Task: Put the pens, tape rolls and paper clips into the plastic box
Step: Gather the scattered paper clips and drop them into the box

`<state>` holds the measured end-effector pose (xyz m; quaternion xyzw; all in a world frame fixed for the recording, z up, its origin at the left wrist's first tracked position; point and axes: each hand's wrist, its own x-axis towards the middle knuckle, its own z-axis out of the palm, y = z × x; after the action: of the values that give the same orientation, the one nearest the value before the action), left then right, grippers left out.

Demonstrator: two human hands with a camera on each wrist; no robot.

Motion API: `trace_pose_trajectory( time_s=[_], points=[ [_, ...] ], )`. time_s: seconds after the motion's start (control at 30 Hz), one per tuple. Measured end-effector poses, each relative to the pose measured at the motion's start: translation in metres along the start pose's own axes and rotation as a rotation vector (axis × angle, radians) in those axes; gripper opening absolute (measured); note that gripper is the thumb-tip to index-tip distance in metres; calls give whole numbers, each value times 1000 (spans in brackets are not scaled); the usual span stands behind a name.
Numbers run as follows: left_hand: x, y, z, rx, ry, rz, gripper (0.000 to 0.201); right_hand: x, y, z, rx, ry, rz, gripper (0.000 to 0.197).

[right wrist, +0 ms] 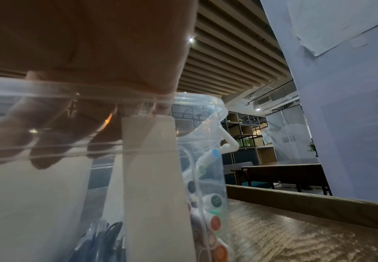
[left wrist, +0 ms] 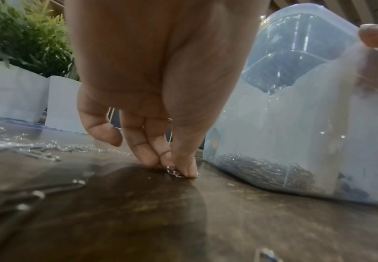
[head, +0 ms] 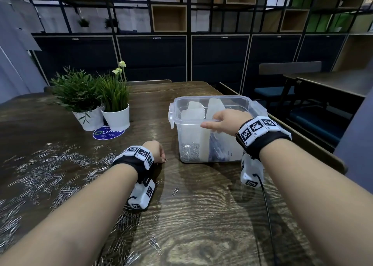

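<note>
A clear plastic box (head: 175,138) stands on the wooden table, split by white dividers (head: 204,144). It holds a pile of paper clips (head: 190,152) and pens (head: 219,153). My right hand (head: 223,120) grips its near rim, fingers (right wrist: 46,143) inside the wall and thumb outside. Markers with coloured caps (right wrist: 215,222) lie behind a divider (right wrist: 154,177). Left of the box, my left hand (head: 157,151) reaches down to the table, and its fingertips (left wrist: 190,170) pinch one paper clip (left wrist: 174,172). Many loose paper clips (head: 50,171) lie scattered to the left.
Two potted plants in white pots (head: 90,118) (head: 117,117) stand at the back left, with a round blue sticker (head: 108,133) in front of them. Stray clips (head: 155,245) lie near me. The table's right edge (head: 306,140) runs just past the box. A black cable (head: 266,207) hangs from my right wrist.
</note>
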<state>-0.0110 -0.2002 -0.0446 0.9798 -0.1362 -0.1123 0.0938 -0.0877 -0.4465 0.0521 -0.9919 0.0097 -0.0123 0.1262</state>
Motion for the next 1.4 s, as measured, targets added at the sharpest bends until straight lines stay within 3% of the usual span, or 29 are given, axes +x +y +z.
trace_pose_trajectory(
  time_s=[0.13,0.3,0.47,0.67,0.8,1.1,1.4],
  points=[
    [-7,0,3,100,17,-10,25,-2,-2,-1,34,-12,2,59],
    [-21,-3,4,110,-23,7,27,-7,-3,0,82,-17,-2,62],
    [-48,-20,0,-147,-75,87,6,-22,-14,-1,81,-36,-5,58],
    [-84,-26,12,-156,-71,111,36,-46,-29,-2,63,-63,10,68],
    [-89,-23,15,-174,-104,144,31,-56,-32,0,56,-42,25,69],
    [-91,-13,14,-74,-180,202,12,-57,-29,2,65,-34,18,67],
    [-102,2,14,227,-147,194,26,-59,-29,2,75,-29,-2,59]
  ],
)
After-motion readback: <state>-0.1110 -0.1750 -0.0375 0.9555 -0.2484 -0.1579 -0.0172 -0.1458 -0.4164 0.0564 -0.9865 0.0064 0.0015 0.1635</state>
